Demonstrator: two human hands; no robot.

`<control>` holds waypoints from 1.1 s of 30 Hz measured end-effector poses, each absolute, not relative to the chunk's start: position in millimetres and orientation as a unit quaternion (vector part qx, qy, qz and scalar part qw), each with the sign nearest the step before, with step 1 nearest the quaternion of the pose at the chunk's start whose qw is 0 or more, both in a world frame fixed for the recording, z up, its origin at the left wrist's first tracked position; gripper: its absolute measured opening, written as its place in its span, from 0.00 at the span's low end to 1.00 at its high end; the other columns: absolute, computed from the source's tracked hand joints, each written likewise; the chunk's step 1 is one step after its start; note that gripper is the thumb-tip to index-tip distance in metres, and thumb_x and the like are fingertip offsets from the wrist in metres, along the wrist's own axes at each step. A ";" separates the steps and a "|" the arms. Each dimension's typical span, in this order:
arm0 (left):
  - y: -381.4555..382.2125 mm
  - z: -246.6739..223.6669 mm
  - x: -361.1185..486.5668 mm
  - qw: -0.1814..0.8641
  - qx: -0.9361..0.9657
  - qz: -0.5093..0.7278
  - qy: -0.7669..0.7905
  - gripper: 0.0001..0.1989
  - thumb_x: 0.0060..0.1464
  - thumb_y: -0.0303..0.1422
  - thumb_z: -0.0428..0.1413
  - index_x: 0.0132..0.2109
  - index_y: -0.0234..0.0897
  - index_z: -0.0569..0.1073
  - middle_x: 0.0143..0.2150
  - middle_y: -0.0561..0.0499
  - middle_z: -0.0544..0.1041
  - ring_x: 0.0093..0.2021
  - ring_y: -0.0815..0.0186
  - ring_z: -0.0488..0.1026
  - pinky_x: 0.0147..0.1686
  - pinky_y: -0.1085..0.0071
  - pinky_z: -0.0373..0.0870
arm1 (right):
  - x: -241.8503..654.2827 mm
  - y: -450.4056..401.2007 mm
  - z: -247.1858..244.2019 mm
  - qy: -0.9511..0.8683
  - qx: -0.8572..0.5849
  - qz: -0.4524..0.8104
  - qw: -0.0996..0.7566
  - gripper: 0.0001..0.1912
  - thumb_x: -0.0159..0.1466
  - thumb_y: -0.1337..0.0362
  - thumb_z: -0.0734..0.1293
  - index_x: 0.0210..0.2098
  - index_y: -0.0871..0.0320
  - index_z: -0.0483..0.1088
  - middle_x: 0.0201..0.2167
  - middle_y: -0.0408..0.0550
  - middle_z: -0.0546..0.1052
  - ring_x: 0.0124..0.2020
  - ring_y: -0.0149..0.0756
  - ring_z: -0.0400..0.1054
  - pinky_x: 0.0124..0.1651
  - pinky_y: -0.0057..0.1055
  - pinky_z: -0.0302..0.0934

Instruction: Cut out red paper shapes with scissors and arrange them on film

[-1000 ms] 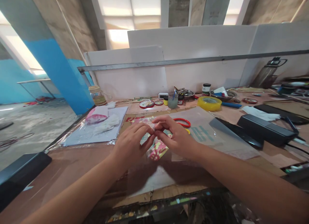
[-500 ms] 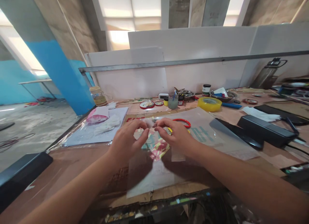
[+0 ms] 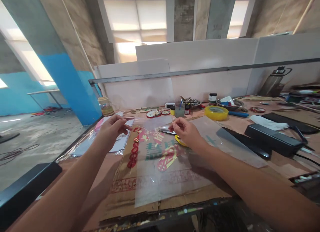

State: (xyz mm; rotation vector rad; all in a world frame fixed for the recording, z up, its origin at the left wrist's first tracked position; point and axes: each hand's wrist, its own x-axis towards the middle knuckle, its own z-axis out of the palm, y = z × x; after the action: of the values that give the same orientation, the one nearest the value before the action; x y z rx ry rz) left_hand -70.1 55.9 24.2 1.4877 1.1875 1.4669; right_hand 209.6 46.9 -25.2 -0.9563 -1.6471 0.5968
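My left hand [image 3: 113, 129] is closed, thumb and fingers pinched together, over the edge of the white papers. My right hand [image 3: 184, 129] is also pinched shut, beside the yellow-handled scissors [image 3: 180, 141]. A thin piece of clear film [image 3: 158, 122] shows faintly between the hands; its edges are hard to make out. Below lies a translucent sheet [image 3: 147, 192] over cardboard. A pink and yellow patterned cutout [image 3: 168, 158] lies at its middle, with green printed characters beside it. A pink cutout [image 3: 145, 136] lies farther back.
Behind stand a cup of cloudy water [image 3: 179, 110], small paint jars [image 3: 212, 98] and a roll of yellow tape [image 3: 216, 113]. White papers [image 3: 86, 145] lie at the left. A black power adapter [image 3: 273, 138] and a metal bottle [image 3: 272, 82] are at the right.
My hands have moved apart from close together over the sheet, the left one going farther left. The cutouts and scissors beneath show more fully. The view has tilted up slightly.
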 end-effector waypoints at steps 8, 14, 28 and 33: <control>49.7 30.7 -67.3 0.489 0.533 0.580 0.374 0.07 0.45 0.27 0.60 0.29 0.38 0.68 0.32 0.51 0.83 0.35 0.66 0.82 0.39 0.74 0.79 | 214.5 58.0 -30.7 -0.671 -0.424 0.252 0.553 0.09 0.62 0.58 0.63 0.30 0.56 0.66 0.29 0.48 0.78 0.32 0.38 0.73 0.37 0.35 0.67; 65.6 30.5 -91.0 0.336 0.560 0.595 0.469 0.12 0.44 0.40 0.61 0.30 0.39 0.68 0.33 0.50 0.81 0.38 0.61 0.81 0.42 0.68 0.80 | 220.4 66.9 -34.3 -0.657 -0.434 0.248 0.564 0.10 0.63 0.56 0.62 0.31 0.55 0.65 0.28 0.47 0.78 0.32 0.38 0.74 0.36 0.35 0.68; 51.7 28.9 -232.6 -0.077 0.419 0.374 0.824 0.10 0.45 0.39 0.58 0.26 0.41 0.66 0.22 0.53 0.58 0.43 0.43 0.70 0.40 0.55 0.63 | 223.8 67.0 -36.5 -0.666 -0.444 0.249 0.545 0.09 0.63 0.57 0.63 0.31 0.56 0.66 0.28 0.47 0.77 0.30 0.38 0.73 0.35 0.33 0.67; 49.9 17.0 -273.3 -0.093 0.378 0.321 0.863 0.11 0.48 0.40 0.53 0.35 0.38 0.70 0.30 0.45 0.69 0.46 0.38 0.71 0.38 0.52 0.66 | 224.4 68.5 -38.6 -0.669 -0.440 0.258 0.540 0.09 0.64 0.57 0.63 0.31 0.56 0.67 0.28 0.47 0.78 0.31 0.38 0.73 0.36 0.34 0.68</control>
State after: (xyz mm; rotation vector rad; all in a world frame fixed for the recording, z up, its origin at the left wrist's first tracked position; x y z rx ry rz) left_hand -273.3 49.9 17.0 1.2630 2.8857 1.0745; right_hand 224.4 68.5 -38.6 -1.0459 -1.5910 0.6145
